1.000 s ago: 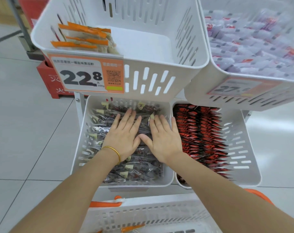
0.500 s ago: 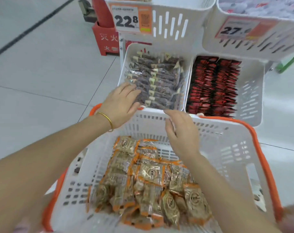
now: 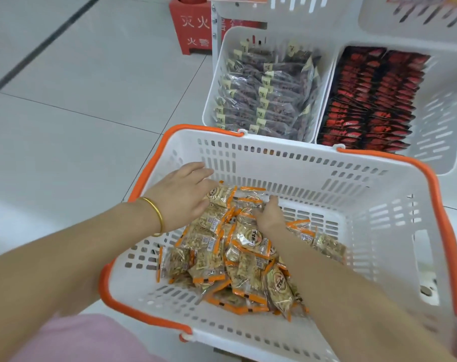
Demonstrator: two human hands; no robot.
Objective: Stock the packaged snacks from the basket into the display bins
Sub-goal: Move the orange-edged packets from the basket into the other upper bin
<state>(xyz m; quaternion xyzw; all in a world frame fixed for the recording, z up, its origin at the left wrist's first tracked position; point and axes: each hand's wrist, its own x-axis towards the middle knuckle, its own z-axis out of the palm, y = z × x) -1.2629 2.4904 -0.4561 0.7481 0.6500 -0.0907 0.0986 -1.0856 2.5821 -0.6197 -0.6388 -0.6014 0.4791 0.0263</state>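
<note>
The snack packets [image 3: 248, 257] are lying heaped mid-basket [image 3: 274, 150] (orange-rimmed). The left hand [image 3: 181, 194] is resting flat-fingered on the heap's far-left edge. The right hand [image 3: 270, 215] is pressing into its far side, grip unclear.

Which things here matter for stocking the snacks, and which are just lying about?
Job: basket, orange packets, left hand, right hand, bins.
Not the job: red fire box, dark packets and red packets already in bins.
</note>
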